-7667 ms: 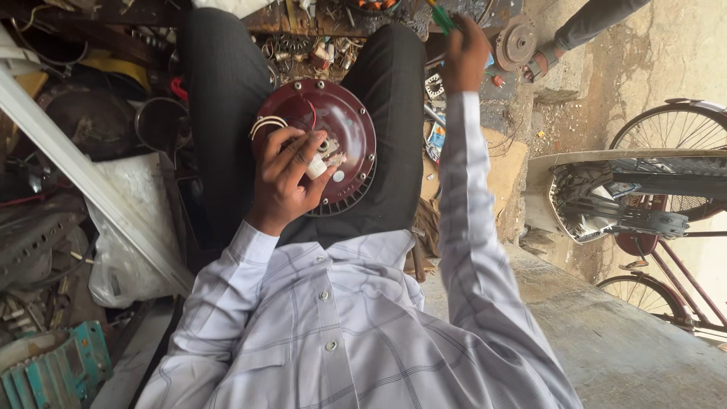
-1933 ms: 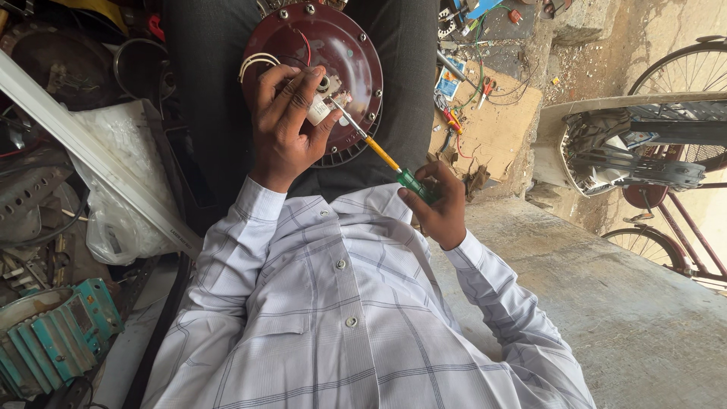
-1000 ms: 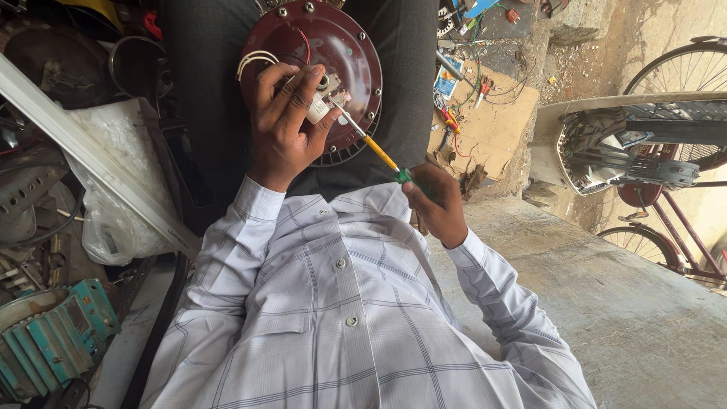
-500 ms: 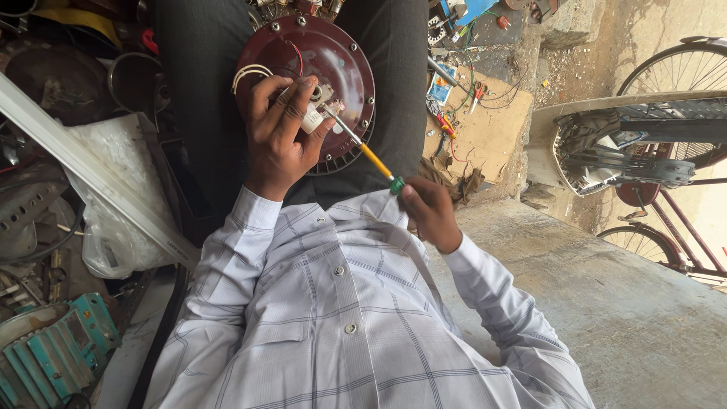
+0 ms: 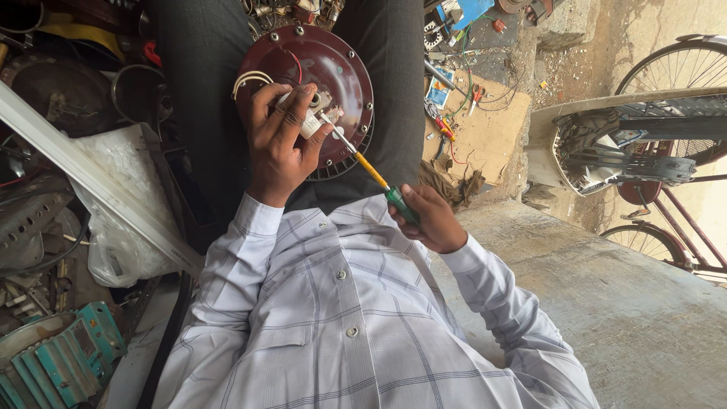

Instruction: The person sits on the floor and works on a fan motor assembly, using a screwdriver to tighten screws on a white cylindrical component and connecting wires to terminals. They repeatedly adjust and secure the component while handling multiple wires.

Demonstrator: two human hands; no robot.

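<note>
A round maroon fan motor housing (image 5: 341,72) with screws round its rim rests on my lap between dark trouser legs. My left hand (image 5: 279,148) grips a small white part (image 5: 312,121) at the housing's centre, where red and white wires (image 5: 250,76) come out. My right hand (image 5: 433,220) is closed on the green and yellow handle of a screwdriver (image 5: 372,173). Its metal shaft slants up to the left, and its tip touches the white part beside my left thumb. My plaid white shirt fills the bottom of the view.
A bicycle (image 5: 666,151) stands at the right beyond a concrete ledge (image 5: 606,303). Loose tools and wires lie on a cardboard sheet (image 5: 485,136). On the left are a white plastic bag (image 5: 121,220), a long white rail (image 5: 91,182), a teal metal block (image 5: 60,360) and scrap metal.
Earlier my right hand was stretched out to the tools beyond my lap. It came back holding the screwdriver, whose tip has stayed on the white part over the last second.
</note>
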